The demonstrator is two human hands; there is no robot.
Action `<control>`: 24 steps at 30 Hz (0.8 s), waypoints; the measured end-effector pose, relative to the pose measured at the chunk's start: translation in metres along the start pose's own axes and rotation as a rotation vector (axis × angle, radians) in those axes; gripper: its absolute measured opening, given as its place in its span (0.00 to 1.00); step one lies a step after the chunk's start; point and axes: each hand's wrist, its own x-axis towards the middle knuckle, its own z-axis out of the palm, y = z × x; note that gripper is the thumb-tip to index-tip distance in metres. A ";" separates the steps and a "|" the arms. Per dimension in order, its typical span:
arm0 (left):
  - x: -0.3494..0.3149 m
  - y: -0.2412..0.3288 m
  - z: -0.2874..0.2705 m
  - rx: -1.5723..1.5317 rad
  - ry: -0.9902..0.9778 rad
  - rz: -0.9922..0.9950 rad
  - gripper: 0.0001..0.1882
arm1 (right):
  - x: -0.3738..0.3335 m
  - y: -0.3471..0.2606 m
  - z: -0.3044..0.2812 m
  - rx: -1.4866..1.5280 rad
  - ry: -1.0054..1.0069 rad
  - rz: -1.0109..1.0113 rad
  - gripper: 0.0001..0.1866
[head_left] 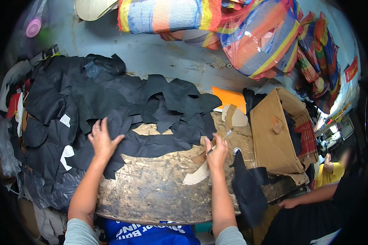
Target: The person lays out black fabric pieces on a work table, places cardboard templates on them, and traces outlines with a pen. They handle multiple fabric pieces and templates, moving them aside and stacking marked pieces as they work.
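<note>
My left hand (pixel 103 141) lies with its fingers spread on the black leather-like pieces (pixel 151 145), which are heaped over the left and far part of the worn wooden table (pixel 151 192). My right hand (pixel 217 153) is closed around a slim pen-like tool (pixel 230 132), whose exact kind I cannot make out. Beside and partly under that hand rest a curved beige pattern piece (pixel 196 175) and a brown one (pixel 199 158). Farther off, a rounded pale piece (pixel 238 118) sits near a brown strip (pixel 230 115).
An open cardboard box (pixel 274 134) with dark material stands at the right, near an orange sheet (pixel 229 99). Black pieces (pixel 249 192) hang over the right table edge. Striped mesh bags (pixel 261 41) hang above. Another person's arm (pixel 310 197) is at the lower right.
</note>
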 end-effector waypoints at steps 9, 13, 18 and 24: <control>0.019 -0.031 -0.038 -0.044 -0.332 -0.124 0.42 | -0.001 -0.106 0.054 0.509 -0.501 0.040 0.17; 0.010 -0.017 -0.038 0.044 -0.588 -0.124 0.33 | -0.072 -0.143 0.046 0.572 -0.770 0.126 0.21; -0.010 -0.009 -0.074 -1.581 -0.537 -0.426 0.18 | -0.110 -0.148 0.033 0.916 -0.689 0.244 0.39; -0.054 0.026 -0.109 -2.167 -0.113 -0.516 0.17 | -0.104 -0.162 -0.006 1.799 -0.808 0.382 0.36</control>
